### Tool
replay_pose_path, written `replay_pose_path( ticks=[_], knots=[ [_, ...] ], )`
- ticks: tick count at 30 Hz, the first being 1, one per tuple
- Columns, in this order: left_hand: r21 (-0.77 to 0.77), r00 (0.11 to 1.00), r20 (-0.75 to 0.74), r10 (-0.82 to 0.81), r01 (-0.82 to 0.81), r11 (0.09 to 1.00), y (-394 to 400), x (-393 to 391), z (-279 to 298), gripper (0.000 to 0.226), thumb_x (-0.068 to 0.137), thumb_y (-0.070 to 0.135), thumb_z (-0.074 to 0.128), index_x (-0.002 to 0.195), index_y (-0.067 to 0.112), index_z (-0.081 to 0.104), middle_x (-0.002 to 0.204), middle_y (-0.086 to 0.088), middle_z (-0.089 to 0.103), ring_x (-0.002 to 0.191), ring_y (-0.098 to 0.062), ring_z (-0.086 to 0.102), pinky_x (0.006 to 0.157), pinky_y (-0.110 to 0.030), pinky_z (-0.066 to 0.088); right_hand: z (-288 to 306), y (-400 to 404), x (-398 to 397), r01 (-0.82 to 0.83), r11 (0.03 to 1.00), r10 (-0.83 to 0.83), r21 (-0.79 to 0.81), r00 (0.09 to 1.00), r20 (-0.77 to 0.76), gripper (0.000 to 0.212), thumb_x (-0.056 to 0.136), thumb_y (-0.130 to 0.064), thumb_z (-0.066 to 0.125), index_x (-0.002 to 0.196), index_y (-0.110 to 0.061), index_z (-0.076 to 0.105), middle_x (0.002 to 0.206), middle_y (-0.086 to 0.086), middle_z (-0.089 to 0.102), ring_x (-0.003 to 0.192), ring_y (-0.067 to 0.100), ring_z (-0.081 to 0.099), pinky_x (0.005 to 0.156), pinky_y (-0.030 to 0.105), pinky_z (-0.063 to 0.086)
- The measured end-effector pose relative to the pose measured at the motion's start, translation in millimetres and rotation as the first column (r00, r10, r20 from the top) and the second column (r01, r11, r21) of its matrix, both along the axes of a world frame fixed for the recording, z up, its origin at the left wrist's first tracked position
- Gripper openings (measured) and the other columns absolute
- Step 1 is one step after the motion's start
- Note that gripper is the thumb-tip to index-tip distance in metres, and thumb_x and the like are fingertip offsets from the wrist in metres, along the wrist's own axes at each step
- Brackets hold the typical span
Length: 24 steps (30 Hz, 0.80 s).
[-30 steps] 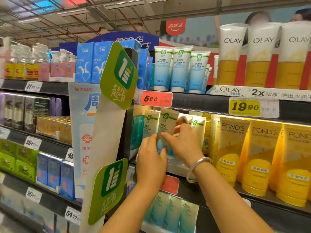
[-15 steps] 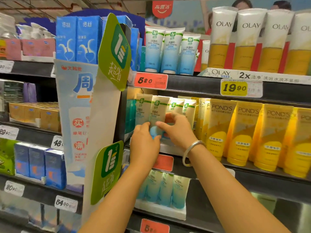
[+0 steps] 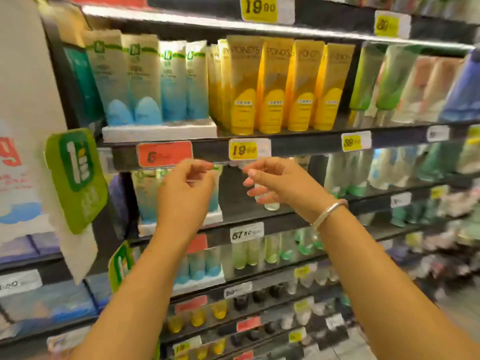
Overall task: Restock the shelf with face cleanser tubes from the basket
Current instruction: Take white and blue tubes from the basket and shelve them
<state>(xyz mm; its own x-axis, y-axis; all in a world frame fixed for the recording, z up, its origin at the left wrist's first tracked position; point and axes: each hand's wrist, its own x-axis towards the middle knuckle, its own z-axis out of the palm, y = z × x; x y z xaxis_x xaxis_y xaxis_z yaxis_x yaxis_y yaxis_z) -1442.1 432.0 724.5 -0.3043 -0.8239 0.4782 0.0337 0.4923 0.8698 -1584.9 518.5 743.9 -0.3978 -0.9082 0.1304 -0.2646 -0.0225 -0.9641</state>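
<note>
Both hands have come off the tubes since a second ago. They were up on the row squaring a tube, and now they hang lower, in front of the black shelf edge below the orange price tag, while the view has tipped down.

Going left to right from that tag: the pale cream-and-blue plastic face cleanser tubes stand cap-down in a white tray just above it, front row full as far as I can see. The left hand is right under the tag, fingers loosely curled, nothing in it. The right hand, with a silver bangle on the wrist, sits a bit further right of the tag, fingers also slack and empty.

Handling guess: these tubes look light and squashy in the middle, with a slick printed skin, so I'd pinch one low near the stiff cap end or by the flat crimped top, not squeeze the belly. Standing on their caps, they'd probably domino if you bump one.

Hard to make out: the basket isn't in shot at all, so no clue how many are left. Everything is motion-blurred, most of the tag's price is smeared, and the left hand covers part of a second batch of similar tubes below the tag. What's behind the front row, can't tell.
</note>
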Motion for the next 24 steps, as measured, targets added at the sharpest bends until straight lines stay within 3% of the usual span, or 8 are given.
replay_pose_path(
  ticks=[3, 6, 11, 13, 17, 21, 24],
  knots=[
    [0.2, 0.969, 0.149, -0.196, 0.165, 0.966, 18.3, -12.8, -55.7, 0.018, 0.086, 0.006, 0.059, 0.079, 0.022, 0.061, 0.075, -0.005, 0.062, 0.077, -0.026, 0.06, 0.078, -0.038, 0.049, -50.2, 44.0, -14.8, 0.083, 0.981, -0.098, 0.177, 0.992, 0.08, 0.011, 0.093, -0.02, 0.054, 0.102, -0.015, 0.057, 0.08, -0.001, 0.062, 0.062, 0.009, 0.058, 0.054, 0.018, 0.048],
    [0.344, 0.908, 0.263, -0.326, 0.228, 0.911, 46.1, -27.2, -114.8, 0.017, 0.086, 0.001, 0.058, 0.081, 0.017, 0.063, 0.067, -0.005, 0.059, 0.064, -0.019, 0.057, 0.071, -0.034, 0.046, -106.3, 93.6, -32.2, 0.162, 0.923, -0.207, 0.349, 0.974, 0.094, 0.008, 0.094, -0.018, 0.051, 0.1, -0.014, 0.054, 0.088, 0.007, 0.063, 0.057, 0.007, 0.057, 0.049, 0.016, 0.046],
    [0.573, 0.795, 0.312, -0.521, 0.28, 0.77, 105.6, -59.1, -191.4, 0.017, 0.088, 0.003, 0.057, 0.082, 0.017, 0.062, 0.073, -0.008, 0.06, 0.07, -0.021, 0.06, 0.06, -0.026, 0.047, -185.4, 186.2, -58.8, 0.302, 0.811, -0.451, 0.502, 0.869, 0.204, 0.02, 0.094, -0.019, 0.051, 0.075, -0.019, 0.053, 0.074, 0.001, 0.058, 0.056, 0.009, 0.053, 0.053, 0.022, 0.044],
    [0.66, 0.757, 0.296, -0.583, 0.279, 0.697, 136.0, -77.7, -212.4, 0.014, 0.09, 0.003, 0.055, 0.085, 0.015, 0.061, 0.079, -0.01, 0.06, 0.071, -0.021, 0.06, 0.06, -0.026, 0.048, -211.1, 227.1, -69.4, 0.366, 0.762, -0.57, 0.534, 0.771, 0.284, 0.019, 0.094, -0.02, 0.051, 0.076, -0.021, 0.054, 0.076, 0.003, 0.06, 0.059, 0.011, 0.055, 0.056, 0.022, 0.046],
    [0.777, 0.709, 0.26, -0.656, 0.249, 0.578, 212.8, -129.3, -241.9, 0.011, 0.089, -0.002, 0.054, 0.087, 0.005, 0.062, 0.074, -0.012, 0.059, 0.065, -0.019, 0.056, 0.053, -0.023, 0.047, -251.8, 318.4, -97.4, 0.463, 0.68, -0.732, 0.568, 0.462, 0.5, 0.018, 0.095, -0.014, 0.048, 0.078, -0.018, 0.052, 0.075, 0.003, 0.056, 0.064, 0.014, 0.054, 0.059, 0.023, 0.043],
    [0.803, 0.613, 0.275, -0.741, 0.277, 0.527, 292.9, -194.4, -263.1, 0.012, 0.088, 0.0, 0.055, 0.085, 0.01, 0.062, 0.072, -0.01, 0.06, 0.062, -0.015, 0.056, 0.056, -0.023, 0.043, -283.8, 415.7, -130.8, 0.571, 0.534, -0.824, 0.624, 0.185, 0.536, 0.013, 0.093, -0.014, 0.05, 0.08, -0.015, 0.054, 0.076, 0.005, 0.057, 0.063, 0.015, 0.052, 0.059, 0.024, 0.041],
    [0.827, 0.554, 0.268, -0.788, 0.287, 0.484, 344.9, -241.5, -278.2, 0.012, 0.088, 0.001, 0.055, 0.088, 0.01, 0.063, 0.076, -0.008, 0.062, 0.067, -0.015, 0.058, 0.061, -0.023, 0.045, -303.5, 483.4, -155.0, 0.612, 0.449, -0.847, 0.651, 0.059, 0.529, 0.014, 0.091, -0.013, 0.052, 0.079, -0.016, 0.056, 0.076, 0.006, 0.058, 0.063, 0.016, 0.053, 0.058, 0.025, 0.043]
  ],
)
